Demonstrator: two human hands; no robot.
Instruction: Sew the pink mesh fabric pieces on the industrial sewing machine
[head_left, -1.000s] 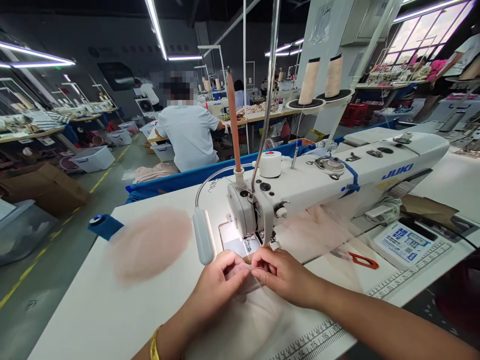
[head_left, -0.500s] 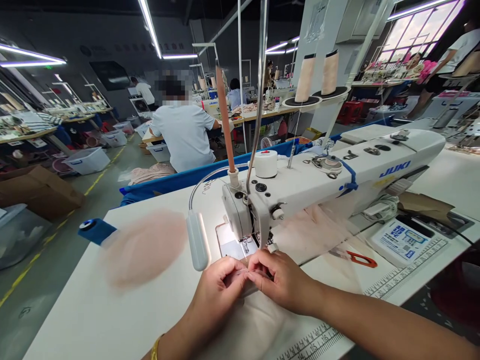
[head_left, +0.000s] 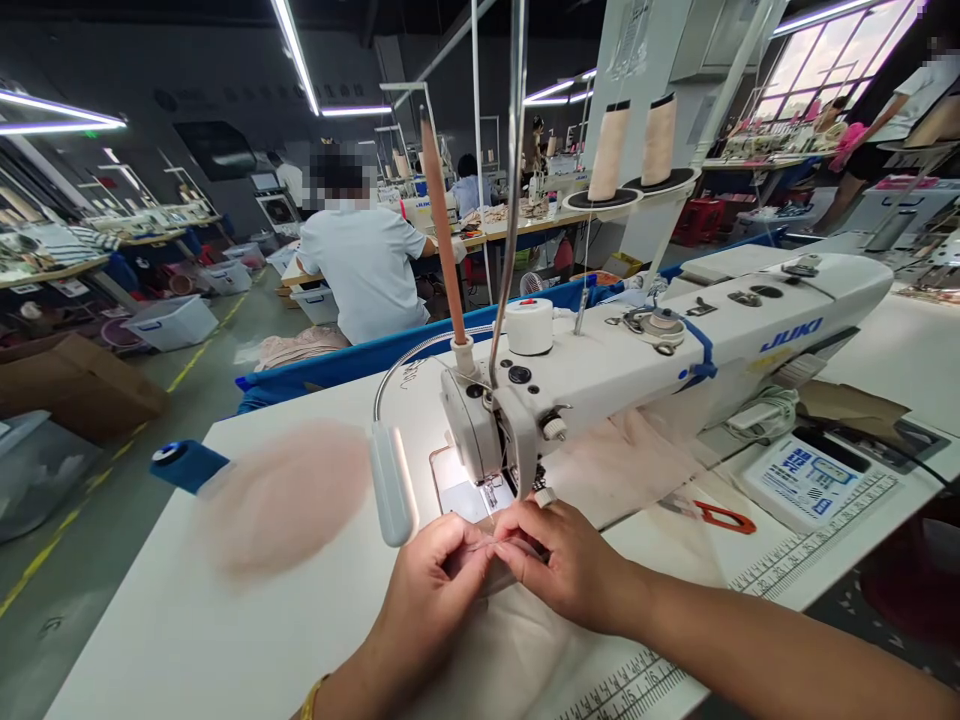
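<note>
My left hand (head_left: pixel 439 575) and my right hand (head_left: pixel 559 560) meet just in front of the needle area of a white sewing machine (head_left: pixel 600 350). Both pinch the edge of a thin, pale pink sheer fabric (head_left: pixel 517 640), their fingertips almost touching. Folds of the cloth show between the thumbs, and the rest hangs down toward me over the table edge. Behind my fingers the presser foot (head_left: pixel 491 492) sits over the metal plate, lit by a small grey lamp (head_left: pixel 391 490). What lies inside my curled fingers is hidden.
A round piece of pink mesh (head_left: pixel 292 500) and a blue thread cone (head_left: pixel 187 465) lie on the left of the white table. To the right are orange-handled snips (head_left: pixel 724 517), a white box (head_left: pixel 806 480) and a printed ruler strip (head_left: pixel 630 685). A co-worker (head_left: pixel 360 265) sits ahead.
Almost nothing differs. The view has shifted very slightly, while both hands keep their pinch on the fabric in the same place.
</note>
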